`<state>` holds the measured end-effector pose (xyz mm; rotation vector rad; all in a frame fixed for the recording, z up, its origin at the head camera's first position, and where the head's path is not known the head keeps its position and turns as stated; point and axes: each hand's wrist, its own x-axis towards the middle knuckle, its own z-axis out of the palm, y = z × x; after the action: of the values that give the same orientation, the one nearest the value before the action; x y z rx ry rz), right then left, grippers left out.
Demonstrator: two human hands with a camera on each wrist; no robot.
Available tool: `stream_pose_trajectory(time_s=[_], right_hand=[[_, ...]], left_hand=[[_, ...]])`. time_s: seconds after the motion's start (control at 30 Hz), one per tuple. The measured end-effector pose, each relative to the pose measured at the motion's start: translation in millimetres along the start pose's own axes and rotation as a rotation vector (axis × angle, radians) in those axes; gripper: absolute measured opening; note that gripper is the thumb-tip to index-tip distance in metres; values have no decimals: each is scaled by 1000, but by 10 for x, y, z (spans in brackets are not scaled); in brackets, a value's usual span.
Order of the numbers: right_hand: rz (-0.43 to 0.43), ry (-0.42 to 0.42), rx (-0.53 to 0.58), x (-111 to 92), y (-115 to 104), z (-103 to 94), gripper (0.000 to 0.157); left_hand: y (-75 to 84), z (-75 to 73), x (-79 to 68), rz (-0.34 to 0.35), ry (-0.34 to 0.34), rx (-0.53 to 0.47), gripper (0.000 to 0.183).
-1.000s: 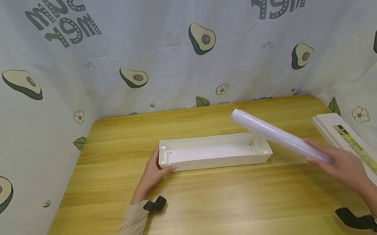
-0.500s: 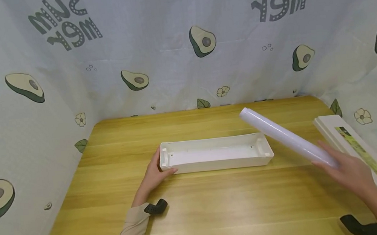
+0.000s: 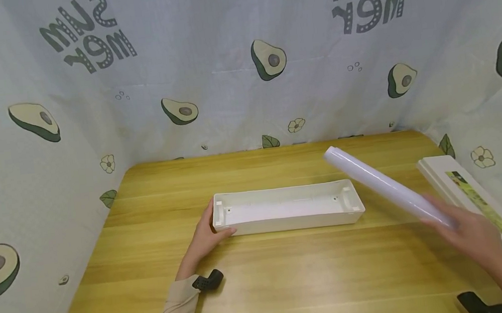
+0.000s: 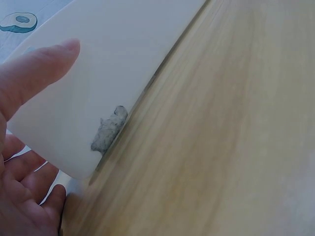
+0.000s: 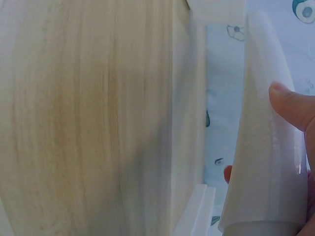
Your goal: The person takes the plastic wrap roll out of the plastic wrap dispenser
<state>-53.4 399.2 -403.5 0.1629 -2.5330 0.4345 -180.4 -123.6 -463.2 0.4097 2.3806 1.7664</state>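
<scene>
On the table lies a long, white, open-topped plastic box (image 3: 291,223), with nothing inside it. My left hand (image 3: 203,239) grips its left end, thumb on the front wall and the other fingers round the end; in the left wrist view the thumb presses the white wall (image 4: 113,54), which bears a grey patch near its bottom edge. To the right, my right hand (image 3: 474,233) holds a roll of clear plastic film (image 3: 387,186) by its near end. The roll slants up and leftward above the table, its far end beyond the box's right end. Thumb and a fingertip show around the roll (image 5: 268,147).
A long white lid-like piece (image 3: 452,167) with a yellow-green label lies along the table's right side, partly behind the right hand. Avocado-print cloth (image 3: 225,78) hangs around the back and sides of the wooden table (image 3: 290,283).
My right hand has carried the roll a little to the right and nearer to me. The left hand keeps its grip on the box. The whole view has shifted slightly.
</scene>
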Motion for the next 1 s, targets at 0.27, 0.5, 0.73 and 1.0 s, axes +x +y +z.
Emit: stream_pose_trajectory(time_s=[0.27,0.5,0.73,1.0], right_hand=[[73,-65,-59,-59,-5,-33,63],[146,-115,-86,-103,21,-69,65],[193,-153,-121,-157,33,-80,66],[223,-182,-122,-188,84,-100,65]], left_hand=[[145,-6,-52,-28,0,12,101],[110,0,-39,-40,1,1,101],[-16,8,-20,-15,2,-9,102],[4,10,-24,-10,2,3,101]])
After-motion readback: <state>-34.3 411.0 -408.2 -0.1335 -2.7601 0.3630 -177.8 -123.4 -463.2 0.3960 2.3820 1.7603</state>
